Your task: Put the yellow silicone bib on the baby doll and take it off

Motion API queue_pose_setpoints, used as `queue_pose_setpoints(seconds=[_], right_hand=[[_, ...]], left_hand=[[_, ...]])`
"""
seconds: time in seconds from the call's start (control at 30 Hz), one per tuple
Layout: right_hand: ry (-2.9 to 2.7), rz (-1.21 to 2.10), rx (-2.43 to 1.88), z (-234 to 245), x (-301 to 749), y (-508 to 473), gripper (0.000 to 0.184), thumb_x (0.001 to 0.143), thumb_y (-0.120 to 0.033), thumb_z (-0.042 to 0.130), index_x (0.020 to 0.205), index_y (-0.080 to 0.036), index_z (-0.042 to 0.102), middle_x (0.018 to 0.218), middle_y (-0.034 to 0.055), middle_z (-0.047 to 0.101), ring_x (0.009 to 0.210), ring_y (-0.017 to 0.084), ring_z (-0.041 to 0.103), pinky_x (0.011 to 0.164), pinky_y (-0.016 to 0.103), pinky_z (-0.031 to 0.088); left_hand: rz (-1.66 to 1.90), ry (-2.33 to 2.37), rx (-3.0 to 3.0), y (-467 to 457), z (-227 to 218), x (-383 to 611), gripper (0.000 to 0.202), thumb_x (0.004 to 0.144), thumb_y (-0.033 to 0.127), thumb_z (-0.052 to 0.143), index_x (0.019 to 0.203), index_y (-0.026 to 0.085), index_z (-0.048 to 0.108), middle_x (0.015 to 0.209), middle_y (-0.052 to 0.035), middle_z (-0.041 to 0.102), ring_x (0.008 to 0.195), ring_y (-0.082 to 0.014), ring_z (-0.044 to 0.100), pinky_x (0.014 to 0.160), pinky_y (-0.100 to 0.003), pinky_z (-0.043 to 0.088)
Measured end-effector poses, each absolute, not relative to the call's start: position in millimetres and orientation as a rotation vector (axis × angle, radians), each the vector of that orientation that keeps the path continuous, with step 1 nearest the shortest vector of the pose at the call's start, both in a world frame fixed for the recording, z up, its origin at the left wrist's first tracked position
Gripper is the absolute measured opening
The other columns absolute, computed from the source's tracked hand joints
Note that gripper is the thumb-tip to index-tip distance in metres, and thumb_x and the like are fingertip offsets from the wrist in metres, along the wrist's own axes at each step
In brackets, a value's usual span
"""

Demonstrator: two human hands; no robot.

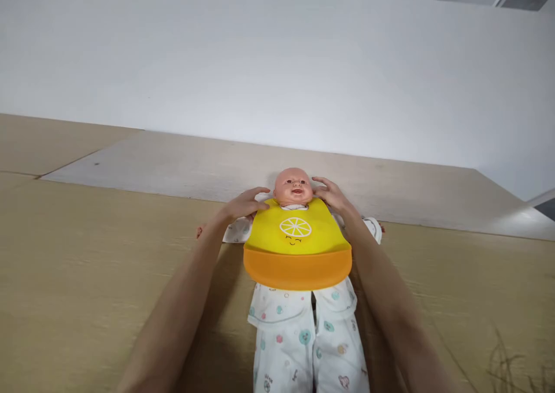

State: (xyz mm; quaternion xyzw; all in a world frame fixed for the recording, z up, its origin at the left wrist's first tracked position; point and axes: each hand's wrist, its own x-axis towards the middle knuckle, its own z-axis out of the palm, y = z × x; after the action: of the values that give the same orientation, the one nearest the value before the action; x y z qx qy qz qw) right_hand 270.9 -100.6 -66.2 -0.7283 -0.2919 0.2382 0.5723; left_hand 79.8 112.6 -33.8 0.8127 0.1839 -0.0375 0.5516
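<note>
While your left hand (245, 203) and right hand (332, 196) rest with fingers spread, not pinching, beside the neck of the yellow silicone bib (295, 248), the baby doll (293, 186) lies face-up mid-table on the wooden tabletop (99, 266).

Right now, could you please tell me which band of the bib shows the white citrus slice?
The yellow upper band, not the orange pocket along its lower edge.

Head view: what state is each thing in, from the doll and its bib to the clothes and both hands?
Baby doll, lying face-up, mouth open.
Yellow silicone bib, flat on the doll's chest, orange pocket at its lower edge; fastening hidden.
White printed pajamas, worn by the doll.
Left hand, open, cupped at the doll's shoulder beside the bib.
Right hand, open, fingers against the doll's neck.
</note>
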Motion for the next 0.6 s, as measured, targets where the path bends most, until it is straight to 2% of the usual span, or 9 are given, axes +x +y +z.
queue_pose_setpoints(seconds=[0.13,0.27,0.37,0.5,0.6], right_hand=[[-0.628,0.517,-1.653,-69,260,-119,0.072,0.069,-0.032,0.061,0.136,-0.026,0.036,0.106,0.0046,0.062,0.061,0.008,0.052,0.048,0.018,0.039],[-0.649,0.504,-1.668,-72,251,-141,0.074,0.07,-0.035,0.066,0.137,-0.029,0.034,0.111,0.0041,0.059,0.06,0.007,0.051,0.048,0.018,0.038],[-0.754,0.541,-1.637,-63,236,-160,0.066,0.073,-0.037,0.067,0.134,-0.028,0.04,0.108,0.0043,0.06,0.075,0.011,0.056,0.057,0.019,0.042],[-0.922,0.727,-1.545,-46,217,-184,0.047,0.075,-0.033,0.067,0.119,-0.02,0.054,0.102,0.0055,0.063,0.1,0.015,0.057,0.084,0.025,0.043],[-0.916,0.812,-1.512,-38,209,-200,0.045,0.074,-0.032,0.07,0.115,-0.019,0.056,0.103,0.0059,0.063,0.099,0.015,0.057,0.086,0.027,0.042]], left_hand=[[-0.078,0.404,1.84,108,-31,65,0.071,0.067,0.037,0.066,0.134,0.025,0.047,0.079,0.0004,0.061,0.062,-0.0146,0.054,0.054,-0.024,0.04],[-0.062,0.377,1.735,101,-32,52,0.063,0.066,0.034,0.067,0.126,0.025,0.054,0.084,0.0002,0.063,0.069,-0.015,0.057,0.058,-0.023,0.041],[-0.005,0.375,1.683,92,-32,41,0.052,0.062,0.03,0.068,0.113,0.022,0.062,0.085,0.0005,0.065,0.068,-0.0142,0.057,0.056,-0.022,0.04],[0.033,0.461,1.505,74,-29,28,0.035,0.06,0.027,0.07,0.094,0.019,0.067,0.074,0.0011,0.064,0.062,-0.0126,0.056,0.051,-0.02,0.037],[0.092,0.5,1.318,60,-28,21,0.024,0.059,0.027,0.072,0.08,0.016,0.068,0.077,-0.001,0.065,0.068,-0.0134,0.059,0.056,-0.02,0.042]])
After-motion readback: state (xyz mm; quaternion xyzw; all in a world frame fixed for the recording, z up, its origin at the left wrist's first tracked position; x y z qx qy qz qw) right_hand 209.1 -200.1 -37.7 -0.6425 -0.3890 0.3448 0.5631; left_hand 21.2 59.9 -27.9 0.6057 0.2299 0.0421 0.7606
